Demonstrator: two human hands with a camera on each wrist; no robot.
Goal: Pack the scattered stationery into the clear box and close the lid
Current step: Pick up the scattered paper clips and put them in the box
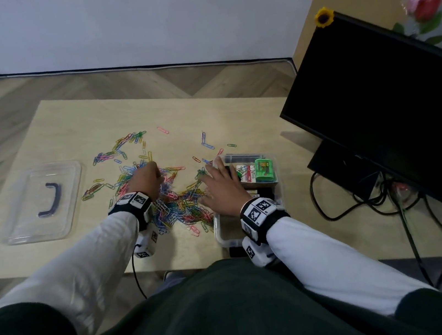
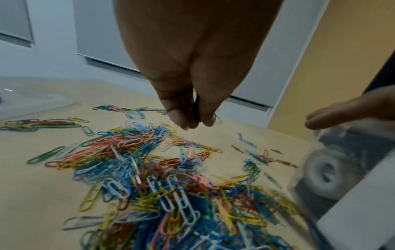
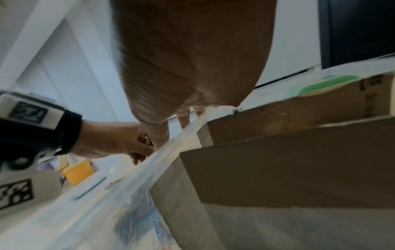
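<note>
Nearest the person, the right hand (image 1: 221, 189) lies with fingers spread and fairly straight over the left rim of the clear plastic box (image 1: 226, 238), gripping nothing; its fingertips reach past the rim toward the heap. Under and to the right of those fingers the box holds a brown cardboard carton (image 3: 288, 169), a green plastic case (image 1: 265, 170) and some dark items too blurred to name. Just left of the right fingers, the dense heap of coloured paper clips (image 1: 179, 205) covers the pale wooden table (image 1: 68, 125). The left hand (image 1: 145, 183) hangs over the heap, fingers curled together with their tips downward; they seem to pinch a clip or two, though the wrist view is blurred. Well left of them lies the clear lid with a dark handle (image 1: 46, 202), flat on the table. Farther right stands a black monitor (image 1: 386, 100).
</note>
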